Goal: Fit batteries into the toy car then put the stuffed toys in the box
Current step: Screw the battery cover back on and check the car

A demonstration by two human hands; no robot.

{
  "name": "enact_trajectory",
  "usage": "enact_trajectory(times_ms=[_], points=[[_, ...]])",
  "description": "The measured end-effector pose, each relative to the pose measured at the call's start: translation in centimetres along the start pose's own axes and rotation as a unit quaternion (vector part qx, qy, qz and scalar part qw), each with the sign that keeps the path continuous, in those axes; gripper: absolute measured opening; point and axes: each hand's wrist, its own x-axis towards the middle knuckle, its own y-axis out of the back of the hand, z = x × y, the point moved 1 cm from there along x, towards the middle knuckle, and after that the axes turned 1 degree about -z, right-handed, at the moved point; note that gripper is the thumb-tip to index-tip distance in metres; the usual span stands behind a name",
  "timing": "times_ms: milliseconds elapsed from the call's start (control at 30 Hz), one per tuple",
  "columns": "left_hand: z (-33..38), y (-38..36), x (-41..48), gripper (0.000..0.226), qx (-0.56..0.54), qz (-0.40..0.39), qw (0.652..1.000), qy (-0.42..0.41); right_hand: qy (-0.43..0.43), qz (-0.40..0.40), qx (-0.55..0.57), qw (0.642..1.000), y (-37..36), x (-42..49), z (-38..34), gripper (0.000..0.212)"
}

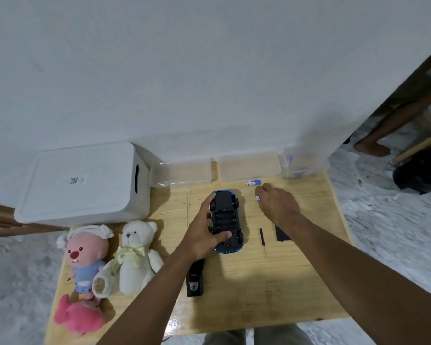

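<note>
The blue toy car (pixel 226 221) lies upside down on the wooden table (pixel 234 290), its black battery bay uncovered. My left hand (pixel 204 230) grips the car from its left side, thumb across the near end. To the car's right, my right hand (pixel 276 204) is closed on a small battery (pixel 257 198) whose end shows at the fingers. Another battery (pixel 253 183) lies further back. Three stuffed toys lie at the left: a pink-faced doll (pixel 85 257), a white bear (pixel 132 255) and a pink plush (pixel 77 317). The white box (pixel 85 183) stands behind them, lid on.
A small screwdriver (pixel 262 241) and the black battery cover (pixel 282 234) lie right of the car. A black remote (pixel 195 280) sits under my left forearm. Clear plastic containers (pixel 249 168) line the back edge by the wall. A person's legs (pixel 383 135) stand at the far right.
</note>
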Motion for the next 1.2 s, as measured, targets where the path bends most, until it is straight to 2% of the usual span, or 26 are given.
enact_trajectory(times_ms=[133, 267, 400, 467, 533, 633, 767, 833, 933, 1033, 1100, 1200], points=[[0.4, -0.3, 0.3, 0.104, -0.002, -0.001, 1.0, -0.001, -0.007, -0.001, 0.04, 0.999, -0.2, 0.2, 0.1, 0.028], [0.3, -0.6, 0.6, 0.104, -0.004, -0.003, 1.0, -0.008, -0.018, -0.014, 0.113, 0.993, -0.5, 0.1, 0.3, 0.024], [0.1, -0.6, 0.7, 0.105, -0.007, 0.002, 1.0, -0.004, -0.131, -0.019, 0.257, 0.957, 0.3, 0.3, -0.2, 0.017], [0.1, -0.6, 0.7, 0.105, -0.01, 0.001, 1.0, -0.003, -0.205, -0.026, 0.286, 0.935, 0.9, 0.3, -0.3, 0.014], [0.2, -0.6, 0.7, 0.105, -0.011, 0.001, 1.0, -0.003, -0.24, -0.045, 0.269, 0.932, 1.7, 0.1, -0.5, 0.014], [0.2, -0.6, 0.7, 0.105, -0.015, 0.0, 1.0, -0.004, -0.208, -0.039, 0.223, 0.952, 2.1, -0.1, -1.0, 0.017], [-0.1, -0.6, 0.5, 0.105, -0.021, 0.006, 1.0, -0.002, -0.093, 0.019, 0.093, 0.991, 1.4, 0.5, -1.6, 0.022], [-0.3, -0.5, 0.3, 0.106, -0.023, 0.008, 1.0, -0.003, -0.049, 0.024, 0.031, 0.998, 0.7, 0.7, -1.6, 0.032], [-0.8, -0.4, 0.1, 0.106, -0.025, 0.01, 1.0, -0.003, -0.028, 0.011, -0.029, 0.999, -0.4, 0.8, -1.3, 0.042], [-0.9, -0.3, -0.3, 0.101, -0.018, 0.009, 1.0, -0.009, -0.03, 0.023, -0.038, 0.999, -0.6, 0.9, -1.2, 0.028], [-0.9, -0.3, -0.5, 0.098, -0.015, 0.009, 1.0, -0.011, -0.013, 0.038, -0.031, 0.999, -0.4, 0.7, -1.1, 0.027], [-0.8, -0.2, -0.7, 0.098, -0.022, 0.01, 1.0, -0.012, -0.014, 0.06, 0.03, 0.998, 0.4, 0.0, -1.0, 0.016]])
